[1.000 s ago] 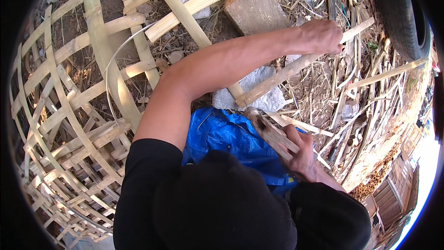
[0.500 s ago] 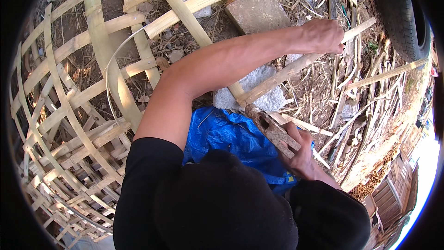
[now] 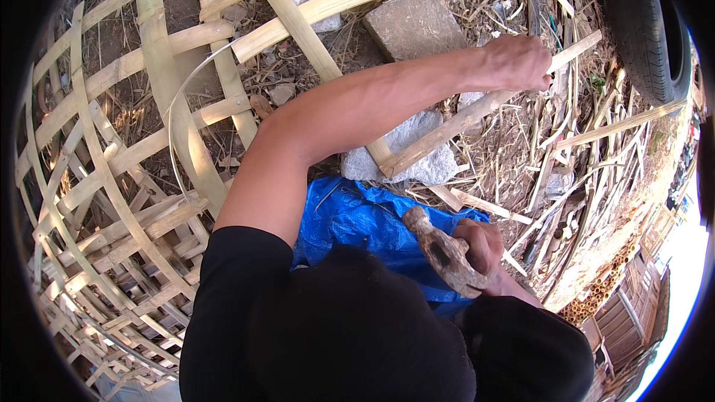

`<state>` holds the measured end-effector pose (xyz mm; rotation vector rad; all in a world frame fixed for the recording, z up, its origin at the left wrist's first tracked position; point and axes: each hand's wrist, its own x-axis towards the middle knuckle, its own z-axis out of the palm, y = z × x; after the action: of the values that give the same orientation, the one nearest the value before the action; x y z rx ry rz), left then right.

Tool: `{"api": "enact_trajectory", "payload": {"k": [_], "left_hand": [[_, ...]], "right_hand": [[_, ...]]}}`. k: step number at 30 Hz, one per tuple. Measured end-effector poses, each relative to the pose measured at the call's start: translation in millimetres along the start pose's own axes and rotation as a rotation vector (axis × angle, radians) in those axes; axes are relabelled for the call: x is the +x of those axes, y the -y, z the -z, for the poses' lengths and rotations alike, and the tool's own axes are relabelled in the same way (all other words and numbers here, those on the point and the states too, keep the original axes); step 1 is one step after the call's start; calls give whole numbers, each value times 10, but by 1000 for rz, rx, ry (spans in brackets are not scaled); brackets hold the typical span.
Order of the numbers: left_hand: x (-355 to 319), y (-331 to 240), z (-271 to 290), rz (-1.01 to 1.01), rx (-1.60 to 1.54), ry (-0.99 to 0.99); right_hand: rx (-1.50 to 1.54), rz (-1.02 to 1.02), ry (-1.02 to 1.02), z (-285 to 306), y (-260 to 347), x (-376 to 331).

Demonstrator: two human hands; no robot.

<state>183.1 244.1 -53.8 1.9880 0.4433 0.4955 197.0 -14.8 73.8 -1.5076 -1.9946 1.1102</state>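
Observation:
My left hand (image 3: 518, 63) reaches across to the right, closed around a flat wooden strip (image 3: 448, 134). The strip's near end meets the lower end of a long bamboo slat (image 3: 298, 24), over a pale rough stone (image 3: 426, 165). Nearer to me, my right hand (image 3: 482, 246) is wrapped around a hammer, whose worn, rusty head (image 3: 439, 251) is raised above a blue tarp (image 3: 357, 212). A gap separates the hammer head from the strip and the stone. Most of the hammer's handle is hidden by my hand.
A woven bamboo lattice (image 3: 126, 150) spreads over the left side. A brown block (image 3: 414, 22) lies beyond my left forearm, and a tire (image 3: 642, 30) stands at the far right. Loose bamboo scraps (image 3: 588, 156) cover the ground on the right.
My right hand has drawn the hammer back toward me, away from the strip's near end, and its head has turned. My left hand holds the strip in nearly the same place.

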Motion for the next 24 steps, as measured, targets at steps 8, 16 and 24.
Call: {"api": "enact_trajectory", "payload": {"k": [8,16,24], "left_hand": [[-90,18,7,62,-1,39],[120,-74,7,68,210,89],[-65,-96,-88,185,307,120]], "right_hand": [[-94,-141,-42,-85,44,134],[-121,-781,-222,423,-288,13],[-539,-600,-293,656,-1015,-73]]}}
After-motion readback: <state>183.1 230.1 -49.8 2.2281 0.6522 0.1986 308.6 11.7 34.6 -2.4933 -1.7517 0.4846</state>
